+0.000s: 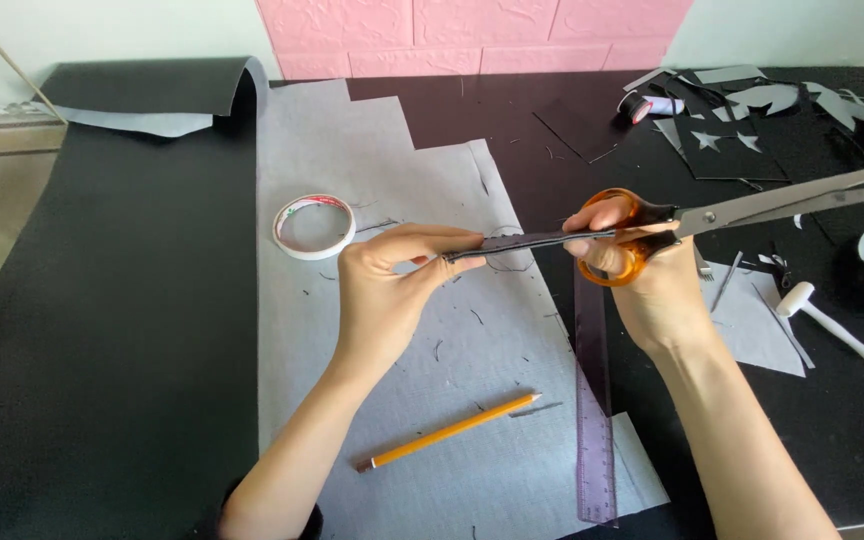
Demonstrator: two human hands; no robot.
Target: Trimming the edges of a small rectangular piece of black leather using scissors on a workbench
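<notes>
My left hand (392, 290) pinches one end of a thin black strip (527, 243) held level above the grey sheet (402, 330). My right hand (642, 285) grips orange-handled scissors (752, 210), fingers through the loops, and its fingertips touch the strip's other end. The long silver blades point right and are nearly closed, away from the strip.
A roll of white tape (314, 226) lies left of my left hand. A yellow pencil (449, 431) and a purple transparent ruler (594, 400) rest on the grey sheet. Black and grey paper scraps with star cut-outs (732, 130), a small tape roll (642, 106) and a white tool (842, 335) lie at the right.
</notes>
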